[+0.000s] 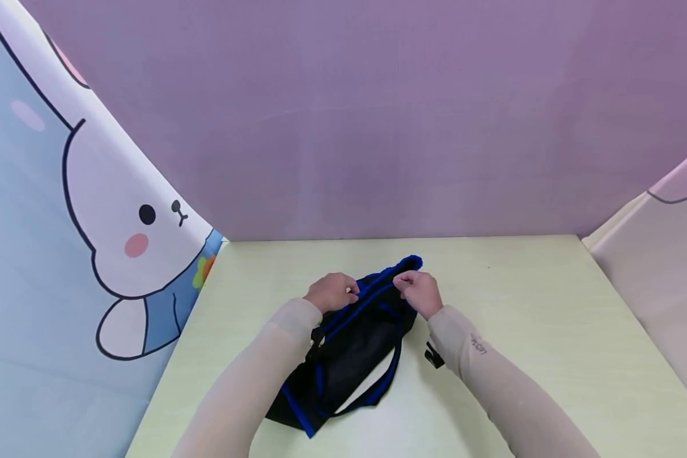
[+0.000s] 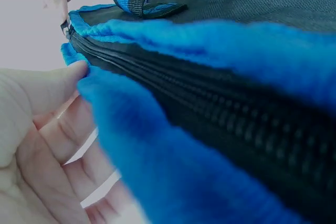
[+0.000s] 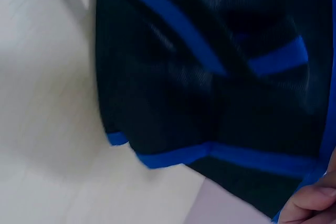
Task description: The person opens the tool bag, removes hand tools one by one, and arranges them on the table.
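A black bag [image 1: 355,343] with blue trim lies slantwise on the table, its strap [image 1: 372,397] looped toward the near side. Along its top edge runs a black zipper [image 2: 210,103] between two blue bindings. My left hand [image 1: 331,291] pinches the blue binding [image 2: 126,114] between thumb and fingers, close to one end of the zipper. At that end, my right hand [image 1: 420,291] pinches the zipper pull [image 2: 65,28]. Only the fingertips of the right hand show in the right wrist view, at the bag's corner, where the pull itself is hidden.
The pale table [image 1: 527,305] extends to both sides of the bag. A purple panel [image 1: 378,127] stands behind it, and a rabbit-print cloth [image 1: 126,254] hangs on the left. Beside the right sleeve shows a small black piece [image 1: 434,356].
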Motion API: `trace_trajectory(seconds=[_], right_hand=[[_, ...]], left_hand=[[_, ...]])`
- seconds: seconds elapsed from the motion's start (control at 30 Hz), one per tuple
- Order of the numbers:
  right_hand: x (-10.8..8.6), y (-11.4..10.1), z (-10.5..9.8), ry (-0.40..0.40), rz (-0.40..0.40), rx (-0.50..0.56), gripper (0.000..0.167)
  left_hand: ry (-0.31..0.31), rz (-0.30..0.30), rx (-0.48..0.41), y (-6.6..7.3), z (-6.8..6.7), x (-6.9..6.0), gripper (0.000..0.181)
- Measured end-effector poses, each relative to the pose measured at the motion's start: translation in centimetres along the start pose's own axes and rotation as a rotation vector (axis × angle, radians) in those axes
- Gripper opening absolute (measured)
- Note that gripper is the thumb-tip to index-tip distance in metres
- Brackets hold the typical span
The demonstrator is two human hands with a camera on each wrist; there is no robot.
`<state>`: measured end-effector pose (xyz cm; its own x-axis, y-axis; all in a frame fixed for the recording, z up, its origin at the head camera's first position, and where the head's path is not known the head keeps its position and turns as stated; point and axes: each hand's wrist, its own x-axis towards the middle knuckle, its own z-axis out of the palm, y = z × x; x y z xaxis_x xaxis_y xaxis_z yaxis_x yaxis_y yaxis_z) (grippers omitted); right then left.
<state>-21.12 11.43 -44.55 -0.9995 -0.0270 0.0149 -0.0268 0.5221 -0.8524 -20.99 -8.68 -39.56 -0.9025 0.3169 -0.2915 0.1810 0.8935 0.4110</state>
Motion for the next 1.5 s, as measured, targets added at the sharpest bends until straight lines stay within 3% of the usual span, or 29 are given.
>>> trace_trajectory(seconds=[0.2, 0.4, 0.6, 0.77, 0.9, 1.0, 1.17, 1.5], right_hand=[[-0.9, -1.2, 1.3, -0.069, -0.042, 0.026, 0.013], [-1.4, -1.4, 2.0, -0.059, -0.05, 0.034, 0.012], [-2.4, -2.1, 3.3, -0.14, -0.104, 0.037, 0.011], [-3.5, -2.6, 5.0, -0.177, -0.092, 0.056, 0.012], [-4.1, -2.6, 5.7, -0.198, -0.074, 0.081, 0.011], [-4.3, -2.7, 6.0, -0.198, -0.048, 0.095, 0.011], [-4.5, -2.8, 6.1, -0.191, -0.021, 0.098, 0.012], [-5.4, -3.4, 7.0, -0.21, -0.03, 0.121, 0.011]], left_hand=[[-0.067, 0.021, 0.024, -0.2, -0.1, -0.8, 0.008], [-0.172, 0.037, 0.06, -1.0, -0.2, -1.7, 0.015], [-0.141, 0.07, 0.083, -1.4, -0.5, -2.1, 0.008], [-0.097, 0.071, 0.114, -1.2, -0.7, -2.5, 0.004], [-0.064, 0.088, 0.111, -1.3, -0.7, -2.8, 0.009], [-0.076, 0.065, 0.1, -1.6, -0.7, -3.2, 0.018], [-0.119, 0.027, 0.088, -2.2, -0.9, -4.6, 0.029], [-0.081, 0.037, 0.154, -3.6, -1.1, -7.6, 0.007]])
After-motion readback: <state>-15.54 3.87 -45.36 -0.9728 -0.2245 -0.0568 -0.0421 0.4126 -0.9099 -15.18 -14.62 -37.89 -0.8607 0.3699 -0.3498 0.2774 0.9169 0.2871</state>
